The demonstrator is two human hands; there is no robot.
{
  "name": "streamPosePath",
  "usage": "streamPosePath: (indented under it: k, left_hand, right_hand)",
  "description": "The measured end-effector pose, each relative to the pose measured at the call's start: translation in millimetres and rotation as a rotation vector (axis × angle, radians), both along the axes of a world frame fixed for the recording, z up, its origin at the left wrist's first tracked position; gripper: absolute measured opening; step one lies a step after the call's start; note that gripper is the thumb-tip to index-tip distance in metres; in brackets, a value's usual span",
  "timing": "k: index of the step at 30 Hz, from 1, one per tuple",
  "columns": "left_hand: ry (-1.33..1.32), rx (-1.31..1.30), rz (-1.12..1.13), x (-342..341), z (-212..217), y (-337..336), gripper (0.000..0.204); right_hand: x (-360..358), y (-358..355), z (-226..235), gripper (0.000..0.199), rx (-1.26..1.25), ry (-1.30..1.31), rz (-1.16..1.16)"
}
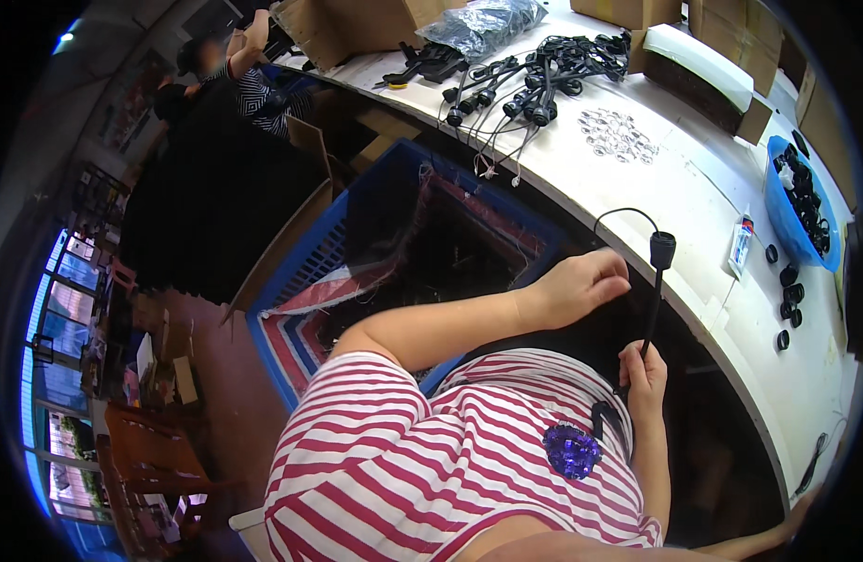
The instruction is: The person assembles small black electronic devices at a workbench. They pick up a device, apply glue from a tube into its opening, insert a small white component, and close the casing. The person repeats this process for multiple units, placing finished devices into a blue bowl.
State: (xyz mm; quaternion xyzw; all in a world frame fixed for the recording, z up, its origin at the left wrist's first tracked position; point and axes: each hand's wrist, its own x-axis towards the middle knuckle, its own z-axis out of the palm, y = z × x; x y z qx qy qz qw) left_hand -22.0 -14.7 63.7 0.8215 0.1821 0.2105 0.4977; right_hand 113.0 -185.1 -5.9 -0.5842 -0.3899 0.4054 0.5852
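Note:
My right hand (pixel 644 371) is closed around the straight black stem of a lamp holder (pixel 663 250), held upright at the table's near edge. The holder's dark, wider end is at the top, and a thin black wire arcs from it toward the left. My left hand (pixel 595 284) is beside it, fingers curled in. Its fingertips lie below the wire's arc, and whatever they may hold is hidden.
Bundled black corded lamp holders (pixel 539 94) and small clear-looking pieces (pixel 619 136) lie on the white table (pixel 680 192). Farther right are a tube (pixel 740 245), black rings (pixel 789 293) and a blue basin (pixel 780 201). A lined blue crate (pixel 263 328) stands left.

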Motion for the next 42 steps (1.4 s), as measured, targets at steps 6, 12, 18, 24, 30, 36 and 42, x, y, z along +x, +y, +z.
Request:
streamPosePath:
  k: [6,12,18,24,30,36,42]
  left_hand:
    - [-0.646,-0.970,-0.095,17.4,-4.2,-8.5,0.056]
    - [-0.745,-1.126,-0.171,29.8,4.5,-17.3,0.049]
    - [-0.730,-0.979,-0.093,32.0,-4.5,-15.1,0.046]
    - [-0.738,-0.937,-0.103,33.7,-5.7,-17.9,0.050]
    - [-0.798,-0.851,-0.069,31.2,-6.7,-8.3,0.052]
    - [-0.830,-0.757,0.004,30.0,-11.5,-1.4,0.048]
    - [-0.827,-0.695,-0.034,24.9,-7.5,8.1,0.050]
  right_hand:
    - [-9.4,-1.7,-2.0,0.019,-0.081,-0.021,0.267]
    - [-6.6,-1.8,-0.5,0.023,-0.048,0.042,0.269]
    - [-10.7,-1.0,-10.4,0.023,0.017,0.041,0.194]
    - [-3.9,-0.4,-19.2,0.014,-0.068,0.103,0.201]
    - [-8.2,2.7,-28.7,0.025,-0.015,0.007,0.023]
    - [0.3,1.8,-52.6,0.013,-0.158,-0.279,0.040]
    - [4.0,6.0,-60.1,0.023,-0.230,-0.504,0.118]
